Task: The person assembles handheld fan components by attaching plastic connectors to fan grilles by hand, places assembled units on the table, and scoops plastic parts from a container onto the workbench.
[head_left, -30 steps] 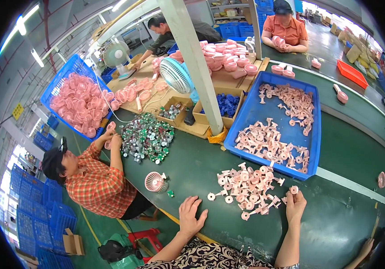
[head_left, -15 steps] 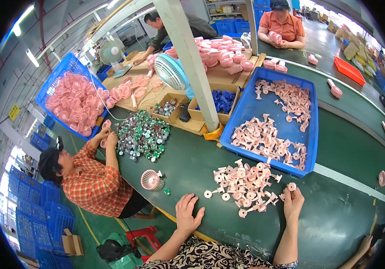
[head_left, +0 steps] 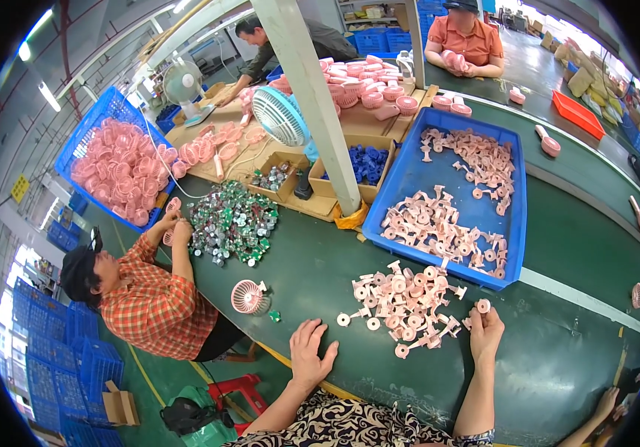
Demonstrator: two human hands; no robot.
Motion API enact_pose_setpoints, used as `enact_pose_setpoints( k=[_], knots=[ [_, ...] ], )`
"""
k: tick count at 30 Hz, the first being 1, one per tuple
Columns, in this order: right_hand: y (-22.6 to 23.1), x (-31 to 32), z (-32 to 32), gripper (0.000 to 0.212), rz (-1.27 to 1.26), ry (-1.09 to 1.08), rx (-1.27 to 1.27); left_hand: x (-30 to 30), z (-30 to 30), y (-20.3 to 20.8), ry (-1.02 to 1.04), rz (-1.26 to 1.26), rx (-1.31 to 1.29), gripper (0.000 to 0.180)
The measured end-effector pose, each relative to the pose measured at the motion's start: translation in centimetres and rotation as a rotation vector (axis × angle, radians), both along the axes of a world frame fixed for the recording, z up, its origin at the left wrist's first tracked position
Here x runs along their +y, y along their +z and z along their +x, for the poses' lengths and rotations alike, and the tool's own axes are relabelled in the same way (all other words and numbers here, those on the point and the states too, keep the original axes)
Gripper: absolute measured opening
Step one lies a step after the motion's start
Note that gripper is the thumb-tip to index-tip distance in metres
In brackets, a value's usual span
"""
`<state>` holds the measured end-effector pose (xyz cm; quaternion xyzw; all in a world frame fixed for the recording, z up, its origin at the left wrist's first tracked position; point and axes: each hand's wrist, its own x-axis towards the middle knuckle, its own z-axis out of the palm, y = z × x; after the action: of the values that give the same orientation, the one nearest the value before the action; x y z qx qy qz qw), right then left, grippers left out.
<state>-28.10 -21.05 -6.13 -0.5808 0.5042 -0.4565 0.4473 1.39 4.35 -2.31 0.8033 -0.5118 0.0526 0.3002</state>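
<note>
The right hand (head_left: 487, 339) has its fingers closed in a pinch on a pink part (head_left: 484, 305), whose round, holed end shows above the fingertips. The hand is upright and points to twelve o'clock, its forearm running down toward six. The pile (head_left: 407, 305) of like parts lies at its ten o'clock, the blue tray (head_left: 448, 170) at eleven.

The left hand (head_left: 309, 354) is empty, palm down on the green counter (head_left: 558, 328), fingers extended and slightly apart, thumb out toward one o'clock. The fan cage (head_left: 248, 296) sits between its ten and eleven.
</note>
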Motion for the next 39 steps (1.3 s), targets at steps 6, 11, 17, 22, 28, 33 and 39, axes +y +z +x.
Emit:
enact_pose_setpoints(
  k=[6,11,17,22,28,33,39],
  knots=[
    [1.4,0.2,0.6,0.006,0.001,-0.006,-0.007,-0.1,0.1,0.0,0.005,0.005,-0.001,0.047],
    [0.9,0.0,0.5,0.011,0.025,-0.002,-0.041,-0.2,0.2,-0.1,0.006,0.004,-0.008,0.048],
    [1.5,0.2,0.3,0.014,0.069,0.023,-0.015,-0.1,0.1,0.0,0.003,0.003,-0.008,0.048],
    [1.3,0.5,0.0,0.014,0.048,0.029,0.019,0.2,-0.1,-0.1,0.001,0.001,-0.004,0.048],
    [1.2,0.0,0.1,0.014,0.047,0.043,0.010,0.3,0.2,-0.4,0.002,0.003,-0.011,0.048],
    [1.1,-0.5,-0.3,0.017,0.097,0.028,-0.107,0.1,0.6,-0.5,-0.009,-0.009,0.011,0.046],
    [1.2,0.3,-2.4,0.022,0.233,-0.050,-0.247,0.1,2.8,0.0,-0.044,-0.188,0.164,0.037]
  ],
)
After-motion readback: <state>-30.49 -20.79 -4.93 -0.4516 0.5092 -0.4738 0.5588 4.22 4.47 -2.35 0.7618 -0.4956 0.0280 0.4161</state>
